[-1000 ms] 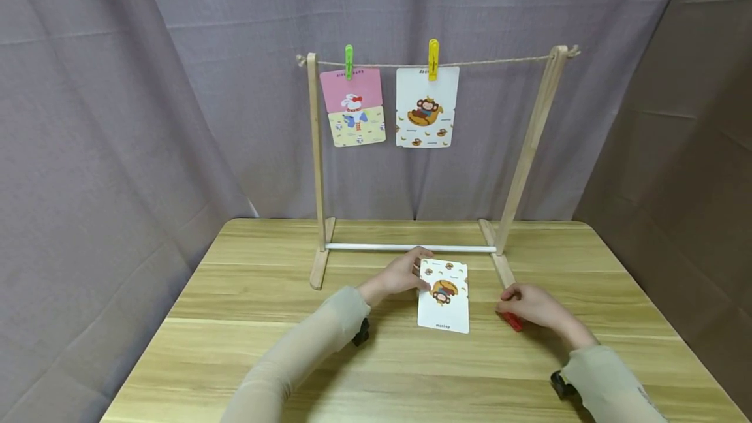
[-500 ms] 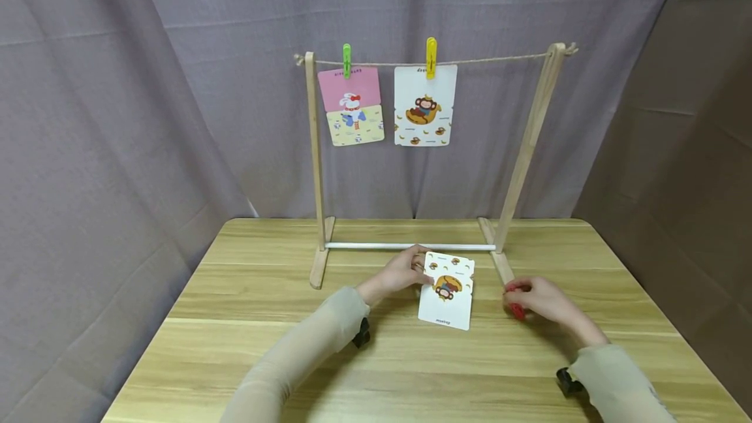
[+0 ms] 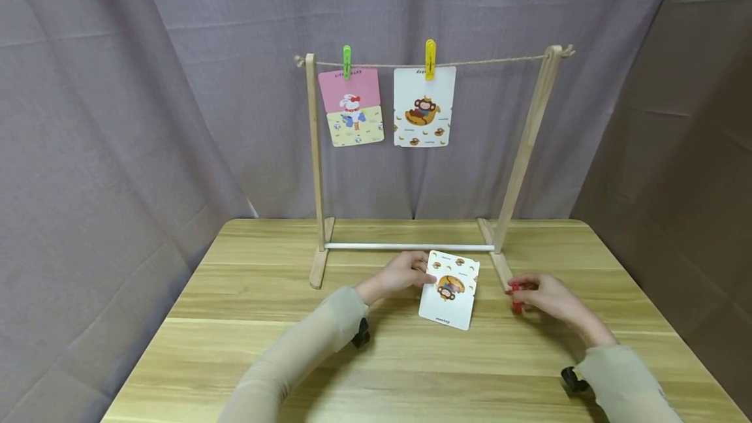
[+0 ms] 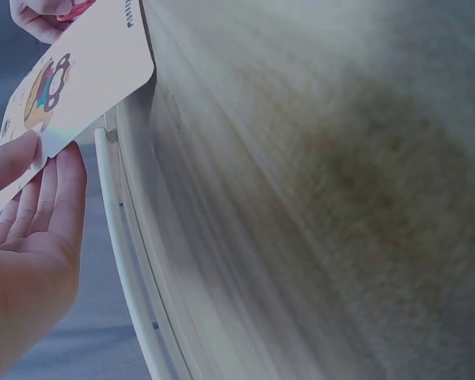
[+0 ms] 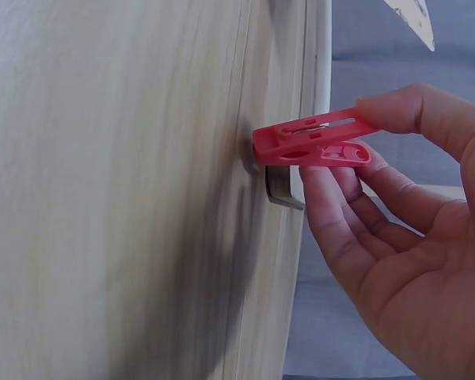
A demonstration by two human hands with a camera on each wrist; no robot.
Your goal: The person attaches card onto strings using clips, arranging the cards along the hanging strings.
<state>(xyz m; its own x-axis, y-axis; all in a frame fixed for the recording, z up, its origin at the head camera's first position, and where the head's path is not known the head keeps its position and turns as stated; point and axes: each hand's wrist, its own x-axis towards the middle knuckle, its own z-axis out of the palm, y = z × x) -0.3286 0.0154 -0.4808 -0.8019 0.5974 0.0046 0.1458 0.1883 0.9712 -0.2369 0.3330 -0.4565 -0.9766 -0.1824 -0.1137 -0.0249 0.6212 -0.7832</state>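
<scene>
My left hand (image 3: 404, 273) pinches the left edge of a white monkey card (image 3: 451, 302), thumb on the printed face and fingers behind it, as the left wrist view also shows. The card is tilted, with its picture upside down in the head view. To its right, my right hand (image 3: 546, 295) holds a red clothespin (image 5: 313, 142) by its handle ends, between thumb and fingers. The clothespin's nose points toward the table, close to the rack's right foot; whether it touches the wood I cannot tell.
A wooden rack (image 3: 317, 162) carries a rope (image 3: 493, 61). A green clothespin (image 3: 347, 61) holds a pink and yellow rabbit card (image 3: 350, 93) there. Beside it, a yellow clothespin (image 3: 431, 61) holds another monkey card (image 3: 422, 132). A white bar (image 3: 405, 247) joins the feet low down.
The left hand's card has lifted and tilted, its far edge shifting right. My right hand has moved slightly away and right, and the red clothespin has turned more upright in its fingers.
</scene>
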